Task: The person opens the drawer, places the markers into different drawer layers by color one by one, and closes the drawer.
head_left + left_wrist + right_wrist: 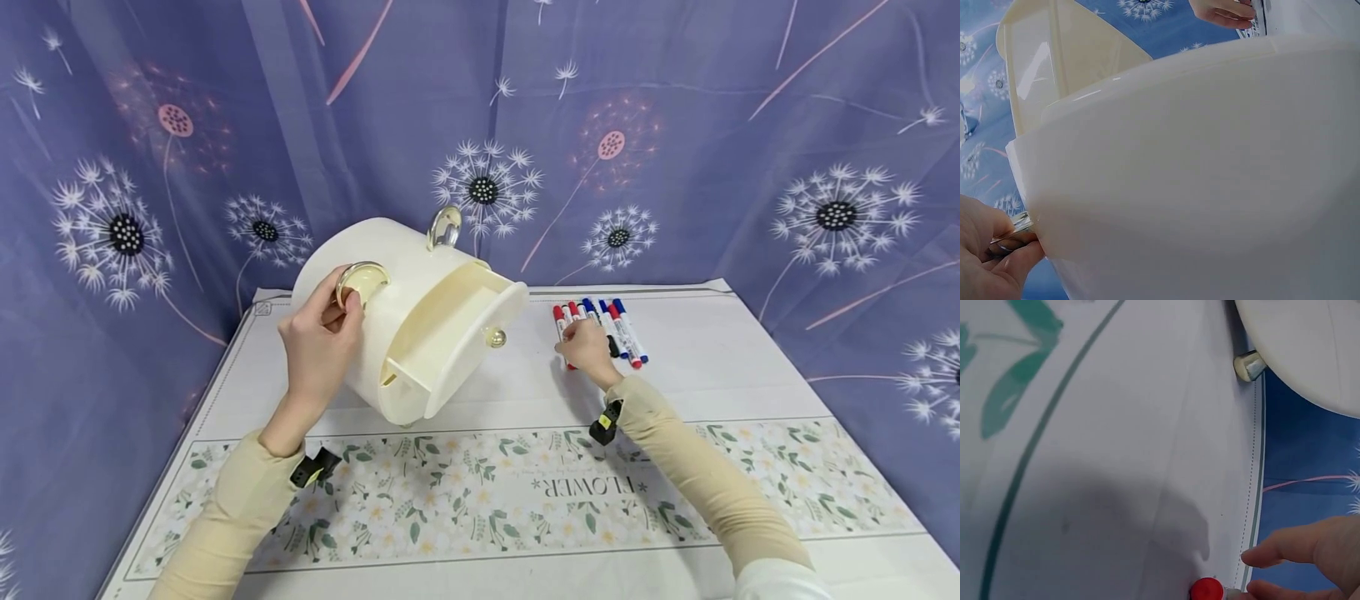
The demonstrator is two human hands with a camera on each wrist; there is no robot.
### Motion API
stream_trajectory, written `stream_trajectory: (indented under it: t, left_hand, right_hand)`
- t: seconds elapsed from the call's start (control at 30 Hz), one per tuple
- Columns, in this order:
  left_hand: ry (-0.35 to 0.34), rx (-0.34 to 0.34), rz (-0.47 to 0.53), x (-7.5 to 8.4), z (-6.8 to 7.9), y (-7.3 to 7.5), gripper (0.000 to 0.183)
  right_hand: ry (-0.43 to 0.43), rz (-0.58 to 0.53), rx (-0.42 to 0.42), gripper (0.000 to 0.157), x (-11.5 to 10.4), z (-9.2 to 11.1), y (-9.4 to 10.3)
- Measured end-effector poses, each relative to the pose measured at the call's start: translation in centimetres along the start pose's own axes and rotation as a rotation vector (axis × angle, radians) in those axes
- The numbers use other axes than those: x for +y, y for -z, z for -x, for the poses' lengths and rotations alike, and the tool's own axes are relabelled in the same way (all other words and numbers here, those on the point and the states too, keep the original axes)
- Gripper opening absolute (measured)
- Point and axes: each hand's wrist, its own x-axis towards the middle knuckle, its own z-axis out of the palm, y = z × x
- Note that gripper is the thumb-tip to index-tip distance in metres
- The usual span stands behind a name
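A white drum-shaped box (352, 242) stands left of centre with its drawer (468, 358) pulled out; a round gold knob (496, 337) sits on the drawer's front panel. My left hand (318, 342) grips a curved gold handle (363, 268) on the box's side, fingers and thumb bent around it. To the right, several whiteboard markers (628, 332) with red, blue and black caps lie side by side. My right hand (590, 350) is over the left end of that row. In the right wrist view its thumb and fingers are apart, close beside a marker's red end (1207, 589).
A second gold handle (444, 227) stands up on the box's far side. Under everything lies a white table cover (480, 575) with a flower-printed band. A blue-purple dandelion curtain (675, 100) hangs behind the table and along both sides.
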Motion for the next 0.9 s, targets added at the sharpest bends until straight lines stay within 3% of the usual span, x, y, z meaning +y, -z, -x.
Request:
stream_trajectory:
  t: [0.4,0.6,0.8,0.9]
  left_hand:
    - [-0.003,-0.003,-0.001,0.06,0.12,0.00,0.033]
    - [0.000,-0.011,0.004,0.02,0.09,0.01,0.033]
    - [-0.005,-0.006,-0.001,-0.08,0.10,0.03,0.033]
    - [-0.014,-0.008,-0.010,-0.14,0.08,0.05,0.032]
  right_hand:
    - [-0.002,0.086,-0.047,0.029,-0.02,-0.09,-0.21]
    - [0.019,0.112,-0.052,0.010,-0.03,-0.16,-0.32]
    - [0.035,0.154,-0.083,0.033,-0.44,-0.29,-0.64]
    - [0.026,0.183,-0.098,0.028,-0.69,-0.27,-0.80]
